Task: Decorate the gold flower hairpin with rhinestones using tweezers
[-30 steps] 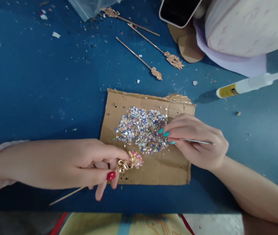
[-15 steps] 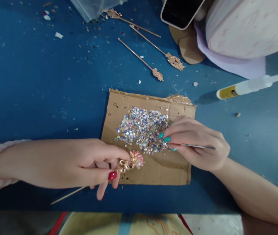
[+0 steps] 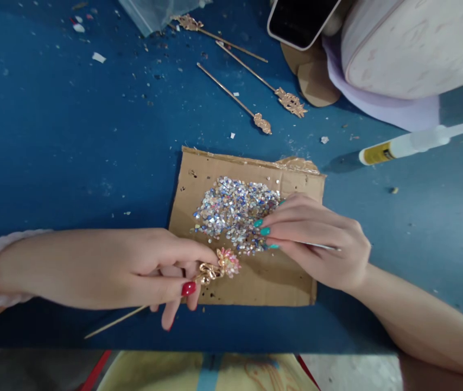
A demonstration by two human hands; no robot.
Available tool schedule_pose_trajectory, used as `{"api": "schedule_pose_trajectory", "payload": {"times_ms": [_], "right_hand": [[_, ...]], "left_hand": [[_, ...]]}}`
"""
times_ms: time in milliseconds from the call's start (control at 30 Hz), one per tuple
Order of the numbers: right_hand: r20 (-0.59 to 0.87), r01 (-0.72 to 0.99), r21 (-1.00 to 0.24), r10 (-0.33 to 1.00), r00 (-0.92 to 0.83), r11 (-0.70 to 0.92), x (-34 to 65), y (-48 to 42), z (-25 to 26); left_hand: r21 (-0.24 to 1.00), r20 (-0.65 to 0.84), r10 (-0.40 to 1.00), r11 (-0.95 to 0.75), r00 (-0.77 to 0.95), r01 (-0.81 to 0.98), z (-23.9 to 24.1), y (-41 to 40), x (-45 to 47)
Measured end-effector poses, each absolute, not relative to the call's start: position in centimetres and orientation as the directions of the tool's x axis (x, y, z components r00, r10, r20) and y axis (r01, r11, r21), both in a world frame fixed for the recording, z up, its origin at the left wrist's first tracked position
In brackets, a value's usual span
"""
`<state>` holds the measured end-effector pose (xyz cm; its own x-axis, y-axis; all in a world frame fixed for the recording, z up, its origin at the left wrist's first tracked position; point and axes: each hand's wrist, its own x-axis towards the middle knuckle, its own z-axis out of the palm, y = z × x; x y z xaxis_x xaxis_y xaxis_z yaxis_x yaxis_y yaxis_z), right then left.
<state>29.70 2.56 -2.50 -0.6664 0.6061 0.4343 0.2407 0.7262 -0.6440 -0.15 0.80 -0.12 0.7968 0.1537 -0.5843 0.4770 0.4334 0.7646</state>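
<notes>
Left hand (image 3: 150,271), left-centre of frame: thumb and forefinger closed on a gold hairpin (image 3: 210,271) at its ornament end, other fingers loosely bent beneath. Pink beaded flower head (image 3: 228,263) faces right, clear of the fingertips; looks like a grip chosen to leave it exposed. Thin stem (image 3: 113,323) runs out toward lower left, likely the same pin's. Right hand (image 3: 321,239), right of centre: thumb and fingers pinched on a slim metal tool (image 3: 323,246), back end lying toward the palm, fingertips at the right edge of the loose rhinestones (image 3: 231,209). Tool tip hidden, so can't tell if it has a stone. Stones sit in one spread layer on a cardboard sheet (image 3: 276,282), centre frame, presumably for easy picking and to keep them off the blue table (image 3: 52,163). Three other gold hairpins (image 3: 262,124) lie top centre, out of the hands' way. Yellow-labelled bottle (image 3: 380,153) is at right, apart from the hands.
</notes>
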Motion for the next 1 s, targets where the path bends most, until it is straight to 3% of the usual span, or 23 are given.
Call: {"api": "schedule_pose_trajectory", "payload": {"times_ms": [633,1000], "right_hand": [[0.452,0.179,-0.644,0.559,-0.695,0.743,30.05,2.84,-2.6],[0.464,0.222,-0.652,0.613,-0.639,0.725,29.75,2.87,-2.61]], "left_hand": [[0.794,-0.541,0.162,0.422,0.825,0.438,-0.42,0.92,0.0],[0.811,-0.514,0.164,0.414,0.842,0.414,-0.5,0.84,0.0]]}}
